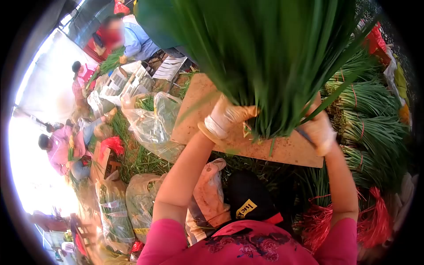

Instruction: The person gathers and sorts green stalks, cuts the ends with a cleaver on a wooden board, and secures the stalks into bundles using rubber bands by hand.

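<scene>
Bunched long green leaves [269,66], fanned

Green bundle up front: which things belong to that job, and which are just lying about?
Likely part of the job:
green bundle, between left hand and right hand
board beneath
tied bundles at right
red strands

Probably just lying about:
loose scattered leaves
white slatted seat, further off

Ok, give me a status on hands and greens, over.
Left hand and right hand flanking green bunch at its base; grips unclear. Base over board. Leaves screening part of board.
</scene>
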The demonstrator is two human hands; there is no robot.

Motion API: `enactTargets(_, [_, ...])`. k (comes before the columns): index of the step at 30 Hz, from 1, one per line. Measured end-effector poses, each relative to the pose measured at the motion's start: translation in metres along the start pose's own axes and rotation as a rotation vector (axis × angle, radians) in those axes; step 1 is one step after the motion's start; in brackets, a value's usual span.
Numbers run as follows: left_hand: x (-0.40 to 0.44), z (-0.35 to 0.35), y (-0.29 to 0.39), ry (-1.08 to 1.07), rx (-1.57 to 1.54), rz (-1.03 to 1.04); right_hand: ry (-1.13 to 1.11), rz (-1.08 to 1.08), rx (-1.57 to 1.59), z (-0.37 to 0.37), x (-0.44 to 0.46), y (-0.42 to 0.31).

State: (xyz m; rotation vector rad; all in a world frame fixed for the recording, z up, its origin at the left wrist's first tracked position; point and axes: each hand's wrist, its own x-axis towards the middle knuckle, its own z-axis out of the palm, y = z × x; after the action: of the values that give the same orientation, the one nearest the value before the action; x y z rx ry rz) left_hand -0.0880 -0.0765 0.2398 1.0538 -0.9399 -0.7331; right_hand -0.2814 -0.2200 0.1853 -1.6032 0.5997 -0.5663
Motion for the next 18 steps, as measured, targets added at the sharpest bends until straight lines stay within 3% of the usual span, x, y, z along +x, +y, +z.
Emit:
enactTargets(1, [-0.009,-0.009,-0.015,0.019,0.016,-0.05,-0.022,0.068,-0.065,0.002,0.005,0.04])
enactTargets(3, [-0.027,-0.026,-0.037,0.053,0.045,-0.131,-0.05,-0.035,0.017,0.014,0.004,0.067])
enactTargets(4, [-0.029,-0.03,-0.044,0.063,0.055,-0.153,-0.074,-0.095,0.058,0.019,0.006,0.071])
enactTargets(7, [-0.037,-0.035,-0.047,0.093,0.095,-0.175,0.038,-0.13,-0.222,0.022,0.015,0.079])
enactTargets(9, [-0.032,-0.028,-0.042,0.102,0.114,-0.174,0.072,-0.151,-0.146,0.021,0.025,0.091])
enactTargets(11, [-0.018,-0.026,-0.056,0.081,0.091,-0.125,0.084,-0.162,0.002,0.018,0.032,0.096])
enactTargets(12, [-0.001,-0.032,-0.093,0.035,0.057,0.041,0.073,-0.14,0.122,0.021,0.031,0.089])
enactTargets(14, [0.011,-0.036,-0.101,0.007,-0.04,0.122,0.085,-0.083,0.235,0.03,0.023,0.061])
enactTargets(18, [-0.006,-0.02,-0.028,0.078,-0.108,-0.158,0.052,-0.129,0.06,0.031,0.017,0.051])
